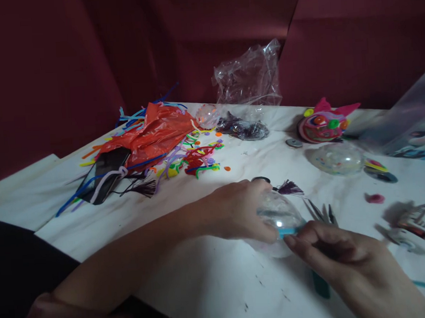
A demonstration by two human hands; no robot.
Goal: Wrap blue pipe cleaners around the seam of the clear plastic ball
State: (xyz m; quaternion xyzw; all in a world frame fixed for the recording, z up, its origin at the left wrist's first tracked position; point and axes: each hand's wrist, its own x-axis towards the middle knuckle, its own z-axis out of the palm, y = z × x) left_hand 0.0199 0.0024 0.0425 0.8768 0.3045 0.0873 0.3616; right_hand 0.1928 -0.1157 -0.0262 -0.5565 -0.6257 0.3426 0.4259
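Observation:
My left hand (242, 212) is wrapped round a clear, shiny rounded shell (278, 207) just above the white table (191, 285). A light blue strip (287, 231) crosses the shell's near side. My right hand (333, 247) pinches at the right end of this strip, its thumb and forefinger closed together. Behind my right hand lie open metal scissor or plier tips (322, 212), with a teal handle (320, 284) showing below. A dark purple tassel (289, 188) rests just beyond the shell.
Coloured pipe cleaners (170, 166), a red plastic bag (156, 133) and a black phone-like slab (107, 175) lie at left. A clear bag (249, 80) stands behind. At right are a decorated pink mask (323, 123), another clear shell (338, 158) and a glue gun (416, 223).

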